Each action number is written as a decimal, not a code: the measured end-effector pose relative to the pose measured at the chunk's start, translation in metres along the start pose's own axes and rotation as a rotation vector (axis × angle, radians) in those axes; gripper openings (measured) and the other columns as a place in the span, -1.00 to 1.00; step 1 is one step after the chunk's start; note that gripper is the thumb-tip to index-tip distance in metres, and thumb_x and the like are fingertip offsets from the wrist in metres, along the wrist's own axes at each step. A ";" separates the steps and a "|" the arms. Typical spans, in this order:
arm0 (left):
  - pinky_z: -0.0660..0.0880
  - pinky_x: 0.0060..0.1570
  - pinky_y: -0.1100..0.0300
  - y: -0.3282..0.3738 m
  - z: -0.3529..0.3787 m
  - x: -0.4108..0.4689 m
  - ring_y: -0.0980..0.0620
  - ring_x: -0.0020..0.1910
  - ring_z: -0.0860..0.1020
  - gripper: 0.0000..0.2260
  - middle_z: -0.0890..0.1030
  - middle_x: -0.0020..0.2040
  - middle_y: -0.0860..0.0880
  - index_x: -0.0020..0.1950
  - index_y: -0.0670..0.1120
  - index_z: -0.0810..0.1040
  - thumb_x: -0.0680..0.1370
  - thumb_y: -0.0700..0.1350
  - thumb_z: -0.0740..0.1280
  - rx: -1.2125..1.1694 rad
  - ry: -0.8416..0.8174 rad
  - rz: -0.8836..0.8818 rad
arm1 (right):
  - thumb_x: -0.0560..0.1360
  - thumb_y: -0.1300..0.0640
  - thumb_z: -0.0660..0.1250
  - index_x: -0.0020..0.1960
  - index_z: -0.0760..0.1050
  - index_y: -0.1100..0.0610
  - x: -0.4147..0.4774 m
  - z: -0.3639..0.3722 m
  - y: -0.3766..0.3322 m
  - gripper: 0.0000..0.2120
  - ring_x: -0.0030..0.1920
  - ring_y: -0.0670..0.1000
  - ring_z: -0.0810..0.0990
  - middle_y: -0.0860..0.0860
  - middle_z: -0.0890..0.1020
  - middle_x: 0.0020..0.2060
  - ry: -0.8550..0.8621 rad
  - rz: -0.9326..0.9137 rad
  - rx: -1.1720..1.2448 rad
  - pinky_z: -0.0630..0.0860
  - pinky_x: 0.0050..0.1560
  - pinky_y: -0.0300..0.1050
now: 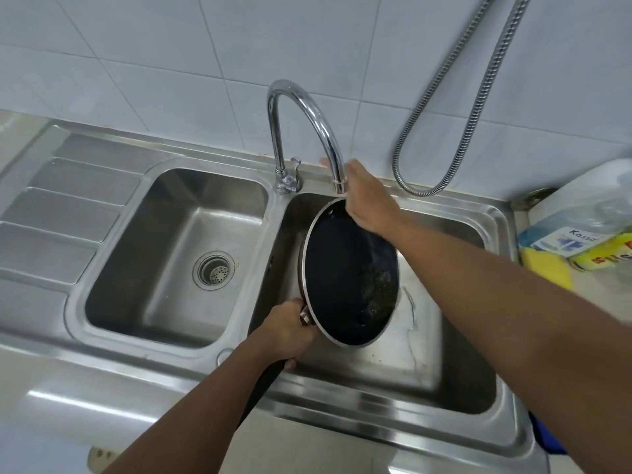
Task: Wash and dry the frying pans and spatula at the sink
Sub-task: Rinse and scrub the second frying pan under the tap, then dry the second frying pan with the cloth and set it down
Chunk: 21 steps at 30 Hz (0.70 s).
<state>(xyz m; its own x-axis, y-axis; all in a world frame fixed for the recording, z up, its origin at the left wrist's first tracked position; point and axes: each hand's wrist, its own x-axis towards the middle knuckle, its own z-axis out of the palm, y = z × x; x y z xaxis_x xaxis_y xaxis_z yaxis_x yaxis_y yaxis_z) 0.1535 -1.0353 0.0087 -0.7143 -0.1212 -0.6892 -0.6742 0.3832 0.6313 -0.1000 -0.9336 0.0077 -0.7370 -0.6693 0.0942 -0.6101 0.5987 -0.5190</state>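
Head view: my left hand (290,333) clenches the handle (268,381) of the pan (352,275), which is tilted on edge in the right basin (427,371). Beyond, my right hand (371,203) reaches over the pan's far rim to the tap (307,107) spout; whether it grasps it I cannot tell.

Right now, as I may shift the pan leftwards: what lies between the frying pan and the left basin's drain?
In the head view, only the steel divider and bare basin floor lie between the frying pan and the drain.
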 end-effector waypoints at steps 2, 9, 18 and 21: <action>0.50 -0.46 0.13 0.003 0.004 0.002 -0.05 -0.52 0.51 -0.89 0.59 -0.17 -0.12 0.04 -0.10 0.46 0.58 -0.13 0.35 0.060 0.034 0.007 | 0.51 0.46 0.09 0.43 0.38 0.10 -0.051 0.014 0.020 -0.45 0.05 -0.04 0.45 0.08 0.46 0.13 0.193 0.166 0.156 0.49 0.12 -0.03; 0.61 0.02 -0.10 0.016 0.023 -0.007 -0.15 -0.13 0.57 -0.76 0.57 0.01 -0.16 0.25 -0.09 0.41 0.58 -0.20 0.27 0.286 0.303 0.069 | 0.51 0.35 0.31 0.57 0.24 0.10 -0.201 0.053 0.039 -0.34 0.49 0.16 0.37 0.12 0.31 0.53 -0.336 0.537 0.145 0.32 0.49 -0.04; 0.59 -0.14 -0.02 0.048 0.035 -0.035 -0.13 -0.13 0.59 -0.84 0.53 -0.07 -0.10 0.08 -0.16 0.40 0.57 -0.19 0.36 0.217 0.377 0.056 | 0.55 0.43 0.15 0.63 0.15 -0.01 -0.256 0.014 0.031 -0.28 0.56 0.08 0.25 0.06 0.18 0.62 -0.576 0.480 0.125 0.22 0.53 -0.10; 0.64 -0.40 0.06 0.048 0.042 -0.041 -0.09 -0.30 0.63 -0.83 0.63 -0.13 -0.18 0.00 -0.21 0.54 0.57 -0.11 0.41 0.099 0.323 -0.007 | 0.46 0.59 0.14 0.54 0.34 0.02 -0.269 0.005 0.041 -0.24 0.59 0.07 0.17 0.07 0.17 0.61 -0.463 0.444 0.103 0.11 0.53 -0.19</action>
<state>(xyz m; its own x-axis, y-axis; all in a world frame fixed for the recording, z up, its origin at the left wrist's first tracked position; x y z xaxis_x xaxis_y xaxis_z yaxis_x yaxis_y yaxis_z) 0.1588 -0.9734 0.0525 -0.7426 -0.4024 -0.5353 -0.6695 0.4661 0.5784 0.0747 -0.7314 -0.0434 -0.6968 -0.5022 -0.5121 -0.2285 0.8322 -0.5052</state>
